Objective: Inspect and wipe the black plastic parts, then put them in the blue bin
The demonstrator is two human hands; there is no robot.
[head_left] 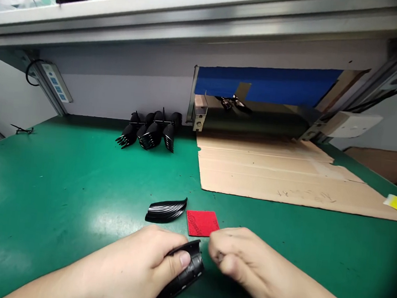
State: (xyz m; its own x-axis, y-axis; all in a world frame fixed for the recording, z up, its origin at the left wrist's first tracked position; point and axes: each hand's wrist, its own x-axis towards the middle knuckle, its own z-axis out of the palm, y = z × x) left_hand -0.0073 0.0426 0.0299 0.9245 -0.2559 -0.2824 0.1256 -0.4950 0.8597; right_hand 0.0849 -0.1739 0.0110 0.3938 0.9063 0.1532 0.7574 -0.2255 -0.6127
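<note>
Gripping a curved black shell (193,270) in the left hand (154,256), with the thumb pressed onto its inner side and the end tipped toward the far right. Curled in close with the right hand (243,255), just right of that end but apart from it; impossible to tell whether pinching anything small.

Apparently busy with close handwork at the shell's exposed end, judging by the nearness of both hands. Likely to call next for a firm left grip and careful placing of the right fingertips at the rim, without flexing the thin wall.

Farther out on the green table (78,171), note a ribbed black piece (166,210) lying left of a red square (202,222). Beyond, find clustered black parts (153,131) at the far left of center, and a cardboard sheet (269,176) at the far right, before a blue panel (273,85).
</note>
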